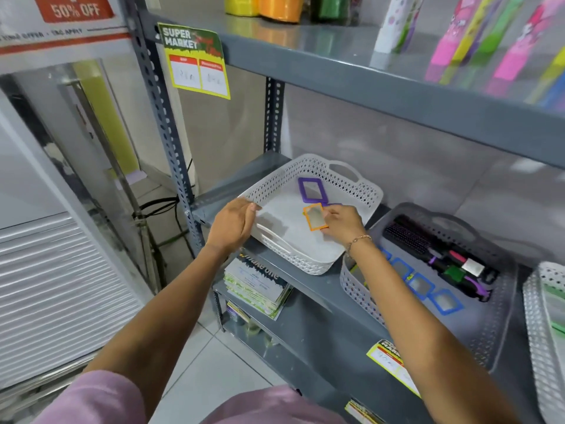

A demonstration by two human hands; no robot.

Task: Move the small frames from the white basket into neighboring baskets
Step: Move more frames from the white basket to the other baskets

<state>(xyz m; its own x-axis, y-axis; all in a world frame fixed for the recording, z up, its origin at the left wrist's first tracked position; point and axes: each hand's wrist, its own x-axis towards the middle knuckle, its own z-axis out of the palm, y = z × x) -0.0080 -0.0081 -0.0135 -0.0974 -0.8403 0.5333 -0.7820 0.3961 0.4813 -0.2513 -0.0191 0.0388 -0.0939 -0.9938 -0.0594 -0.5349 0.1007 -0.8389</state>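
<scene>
A white perforated basket [360,191] sits on the grey shelf, its near end tipped up. My left hand [234,224] grips its near left rim. Inside lies a purple small frame [312,190] near the far end. My right hand [344,223] pinches an orange small frame [315,216] over the basket's middle; a second purple frame edge [333,205] peeks out behind those fingers. To the right stands a grey basket [486,338] holding several blue small frames [422,286] in a row.
The grey basket also holds dark hairbrushes [428,249] and a small green item. Another white basket [541,325] stands at the far right edge. An upper shelf [367,87] overhangs closely. Leaflets [256,286] are stacked on the shelf below. A perforated steel post [165,123] rises at left.
</scene>
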